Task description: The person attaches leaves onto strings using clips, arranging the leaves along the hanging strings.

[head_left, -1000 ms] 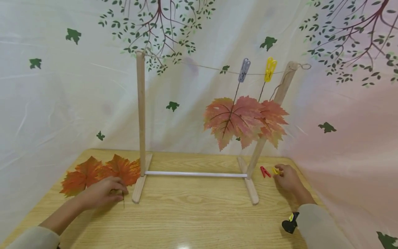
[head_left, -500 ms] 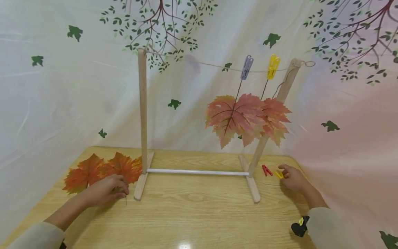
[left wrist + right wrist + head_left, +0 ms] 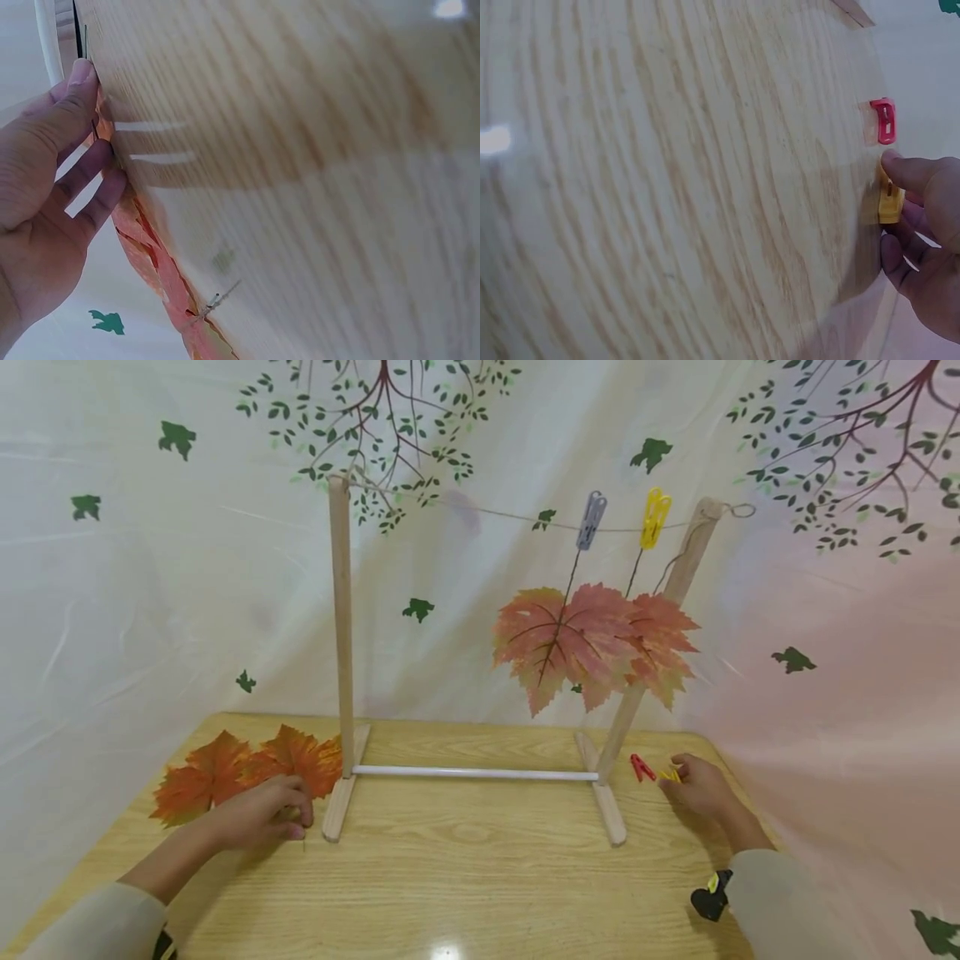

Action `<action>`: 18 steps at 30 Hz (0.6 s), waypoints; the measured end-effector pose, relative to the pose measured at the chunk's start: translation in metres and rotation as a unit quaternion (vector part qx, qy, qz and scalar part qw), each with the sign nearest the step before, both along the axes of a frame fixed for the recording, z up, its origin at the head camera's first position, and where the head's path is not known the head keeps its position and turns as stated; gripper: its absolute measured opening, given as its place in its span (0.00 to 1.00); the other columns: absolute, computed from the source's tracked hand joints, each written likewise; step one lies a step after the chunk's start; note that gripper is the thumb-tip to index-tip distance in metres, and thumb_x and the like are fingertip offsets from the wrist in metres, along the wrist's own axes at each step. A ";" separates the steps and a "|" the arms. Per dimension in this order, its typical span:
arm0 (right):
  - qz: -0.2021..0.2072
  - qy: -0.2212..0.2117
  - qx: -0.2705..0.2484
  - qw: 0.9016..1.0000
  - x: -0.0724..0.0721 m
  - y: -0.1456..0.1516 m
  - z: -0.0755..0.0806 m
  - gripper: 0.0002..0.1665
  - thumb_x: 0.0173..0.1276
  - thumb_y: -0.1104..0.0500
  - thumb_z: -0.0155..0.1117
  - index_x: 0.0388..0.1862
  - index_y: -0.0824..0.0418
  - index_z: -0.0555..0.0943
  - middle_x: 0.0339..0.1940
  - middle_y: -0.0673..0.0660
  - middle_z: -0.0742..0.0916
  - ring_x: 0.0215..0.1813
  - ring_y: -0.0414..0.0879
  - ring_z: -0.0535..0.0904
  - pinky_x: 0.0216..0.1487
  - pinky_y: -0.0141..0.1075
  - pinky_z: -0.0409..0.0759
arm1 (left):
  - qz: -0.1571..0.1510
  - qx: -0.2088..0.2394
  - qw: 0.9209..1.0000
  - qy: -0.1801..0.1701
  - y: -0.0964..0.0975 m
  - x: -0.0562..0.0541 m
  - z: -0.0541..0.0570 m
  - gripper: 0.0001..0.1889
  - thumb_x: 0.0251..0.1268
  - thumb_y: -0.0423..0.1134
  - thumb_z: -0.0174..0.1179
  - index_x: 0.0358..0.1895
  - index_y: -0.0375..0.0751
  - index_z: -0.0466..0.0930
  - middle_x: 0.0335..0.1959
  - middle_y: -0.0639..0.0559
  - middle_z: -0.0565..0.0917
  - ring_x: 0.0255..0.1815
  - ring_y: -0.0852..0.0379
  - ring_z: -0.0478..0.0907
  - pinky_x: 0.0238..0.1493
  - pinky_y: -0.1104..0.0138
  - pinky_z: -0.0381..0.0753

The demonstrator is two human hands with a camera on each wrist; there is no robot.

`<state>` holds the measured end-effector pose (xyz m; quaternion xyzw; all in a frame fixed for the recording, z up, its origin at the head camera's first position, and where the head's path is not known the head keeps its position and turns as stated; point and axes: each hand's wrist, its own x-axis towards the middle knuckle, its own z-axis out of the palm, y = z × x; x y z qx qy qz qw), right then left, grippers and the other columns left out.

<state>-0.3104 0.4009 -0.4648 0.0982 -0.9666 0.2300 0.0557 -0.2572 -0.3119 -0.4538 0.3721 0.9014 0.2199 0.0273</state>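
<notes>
At the left of the table, my left hand (image 3: 258,814) pinches the thin dark stem (image 3: 85,39) of an orange artificial maple leaf (image 3: 288,753) between thumb and finger. A second orange maple leaf (image 3: 202,775) lies beside it, partly behind the hand. On the right, my right hand (image 3: 701,791) has its thumb and fingers around a yellow clothespin (image 3: 889,201) at the tabletop. A red clothespin (image 3: 641,767) lies just left of it. Higher up, two reddish maple leaves (image 3: 558,635) hang by their stems from a grey clothespin (image 3: 591,521) and another yellow clothespin (image 3: 655,518).
A wooden frame with a left post (image 3: 342,627), a leaning right post (image 3: 686,564) and a white crossbar (image 3: 476,772) stands mid-table. Twine (image 3: 495,512) runs between the post tops. A printed backdrop (image 3: 450,685) hangs behind the wooden table (image 3: 465,877).
My right hand lifted slightly away from the yellow clothespin half a second ago and is now back around it. My left hand stays at the leaf stem, nearly still.
</notes>
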 end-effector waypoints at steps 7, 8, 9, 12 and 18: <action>-0.016 0.001 0.002 1.000 -0.002 0.001 -0.006 0.30 0.70 0.61 0.68 0.58 0.85 0.73 0.43 0.77 0.84 0.49 0.72 0.81 0.50 0.62 0.79 | 0.001 -0.012 1.000 0.000 -0.001 -0.002 -0.001 0.04 0.66 0.45 0.70 0.36 0.59 0.83 0.40 0.66 0.76 0.42 0.62 0.71 0.42 0.63 0.75; -0.016 0.001 0.000 1.000 -0.001 0.001 -0.006 0.29 0.70 0.61 0.68 0.58 0.84 0.74 0.43 0.77 0.84 0.49 0.72 0.81 0.50 0.62 0.79 | 0.000 -0.011 1.000 0.000 -0.001 -0.002 -0.001 0.04 0.67 0.45 0.70 0.36 0.59 0.83 0.40 0.66 0.76 0.42 0.62 0.71 0.42 0.63 0.75; -0.015 0.002 -0.001 1.000 -0.001 0.002 -0.007 0.29 0.70 0.61 0.68 0.58 0.84 0.74 0.43 0.77 0.84 0.49 0.72 0.81 0.50 0.62 0.79 | -0.001 -0.010 1.000 0.001 -0.001 -0.002 -0.001 0.04 0.67 0.45 0.70 0.36 0.59 0.83 0.40 0.66 0.76 0.42 0.62 0.71 0.42 0.63 0.75; -0.016 0.003 -0.005 1.000 0.000 0.003 -0.008 0.29 0.70 0.61 0.68 0.58 0.83 0.74 0.44 0.76 0.85 0.48 0.70 0.82 0.50 0.62 0.80 | -0.008 -0.001 1.000 0.004 -0.001 -0.003 -0.001 0.04 0.67 0.45 0.69 0.36 0.59 0.82 0.39 0.67 0.77 0.41 0.63 0.72 0.41 0.63 0.76; -0.016 -0.003 -0.027 0.999 0.004 0.003 -0.007 0.29 0.71 0.60 0.70 0.60 0.81 0.75 0.45 0.73 0.85 0.47 0.66 0.83 0.48 0.59 0.81 | -0.032 0.030 0.998 0.047 -0.002 -0.002 -0.001 0.05 0.65 0.44 0.70 0.38 0.57 0.82 0.38 0.67 0.80 0.39 0.66 0.72 0.39 0.64 0.76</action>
